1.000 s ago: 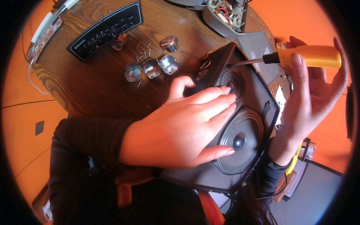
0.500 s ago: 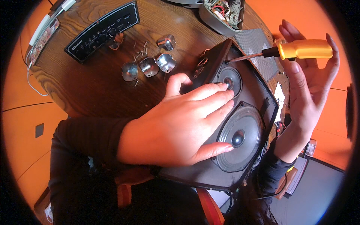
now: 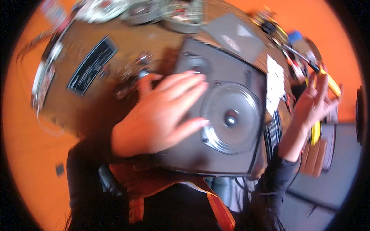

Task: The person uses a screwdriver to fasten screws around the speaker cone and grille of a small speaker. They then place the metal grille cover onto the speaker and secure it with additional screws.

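A black speaker cabinet [image 3: 192, 158] lies face up before me, with a large round cone [image 3: 246, 127] and a smaller driver [image 3: 194, 63] above it. My left hand [image 3: 154, 111] is stretched flat over its left side, fingers extended toward the small driver and thumb beside the large cone's rim. Whether it presses on the cabinet, I cannot tell. Off to the right, away from the cabinet, my right hand [image 3: 314, 102] grips a screwdriver [image 3: 333, 85] by its yellow handle. The shaft points up and left toward the tools at the table's right edge.
On the wooden table [image 3: 154, 40], a black control panel [image 3: 92, 63] lies at the left, near blurred chrome corner pieces [image 3: 144, 59]. Behind the cabinet are a flat grey panel [image 3: 233, 36] and an opened grey housing [image 3: 181, 23]. White paper [image 3: 274, 82] and assorted tools [image 3: 271, 29] line the right side.
My right hand has lifted the screwdriver off the cabinet's top corner and carried it right. The head view has shifted and blurred; my left hand stays over the speaker.
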